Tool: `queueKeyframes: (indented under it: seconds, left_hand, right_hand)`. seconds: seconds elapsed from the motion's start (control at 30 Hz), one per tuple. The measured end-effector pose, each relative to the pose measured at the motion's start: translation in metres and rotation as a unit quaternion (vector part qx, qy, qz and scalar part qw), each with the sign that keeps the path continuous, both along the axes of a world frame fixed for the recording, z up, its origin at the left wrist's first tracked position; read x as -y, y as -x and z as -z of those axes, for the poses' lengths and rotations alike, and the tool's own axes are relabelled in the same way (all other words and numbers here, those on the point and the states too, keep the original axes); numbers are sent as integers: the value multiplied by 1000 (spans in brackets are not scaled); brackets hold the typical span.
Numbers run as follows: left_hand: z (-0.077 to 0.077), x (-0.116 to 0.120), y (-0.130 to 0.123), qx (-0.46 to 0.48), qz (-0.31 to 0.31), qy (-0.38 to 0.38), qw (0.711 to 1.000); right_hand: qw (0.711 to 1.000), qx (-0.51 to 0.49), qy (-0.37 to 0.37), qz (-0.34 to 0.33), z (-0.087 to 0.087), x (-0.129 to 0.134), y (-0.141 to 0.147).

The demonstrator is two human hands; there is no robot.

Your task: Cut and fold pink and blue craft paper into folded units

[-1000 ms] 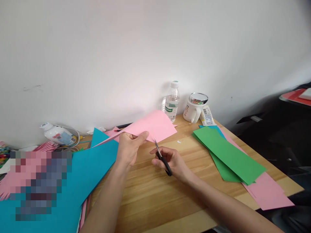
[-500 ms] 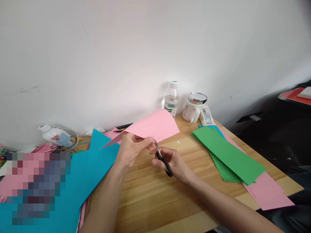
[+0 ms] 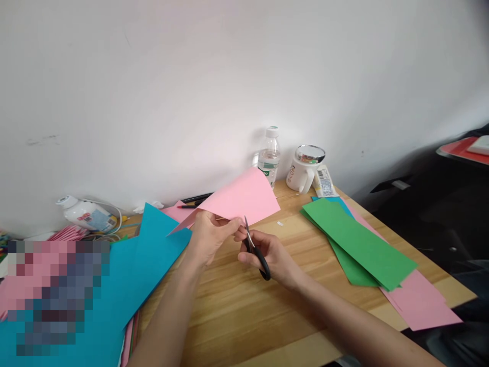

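Note:
A bent sheet of pink paper (image 3: 244, 196) is held above the table, pinched at its near edge by my left hand (image 3: 212, 232). My right hand (image 3: 269, 255) grips black-handled scissors (image 3: 261, 261) with fingers through the handles. The scissors' metal blades point up and slightly left, their tips at the paper's near edge beside my left fingertips. The blades look slightly parted. The far fingers of my left hand are partly hidden under the sheet.
Green paper strips (image 3: 361, 242) lie on pink paper (image 3: 424, 303) at the right. Behind stand a water bottle (image 3: 269, 153) and a white mug (image 3: 300, 177). Blue sheets (image 3: 126, 275) cover the left side, near a white bottle (image 3: 86, 214) lying tilted. A small white scrap (image 3: 280, 223) lies on the wooden table (image 3: 237, 316).
The scissors' tips have shifted slightly right along the near edge, and the blades look a little wider apart. The pink sheet has moved slightly; both hands keep their hold.

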State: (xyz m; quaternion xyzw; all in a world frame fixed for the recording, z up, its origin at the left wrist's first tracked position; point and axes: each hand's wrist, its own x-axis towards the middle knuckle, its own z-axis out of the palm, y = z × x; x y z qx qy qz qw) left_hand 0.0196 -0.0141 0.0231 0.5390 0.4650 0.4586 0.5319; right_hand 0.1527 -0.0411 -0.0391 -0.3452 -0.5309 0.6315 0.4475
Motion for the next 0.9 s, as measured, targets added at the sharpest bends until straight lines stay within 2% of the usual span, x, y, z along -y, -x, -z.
queueKeyframes:
  seconds: [0.5,0.9]
  left_hand:
    - [3,-1,-1,34,-3,4,999]
    - [5,0,2,38,12,-2,999]
  right_hand:
    - [1000,-22,-11,15,10,-1,0]
    - [999,-19,-7,32,11,0,1]
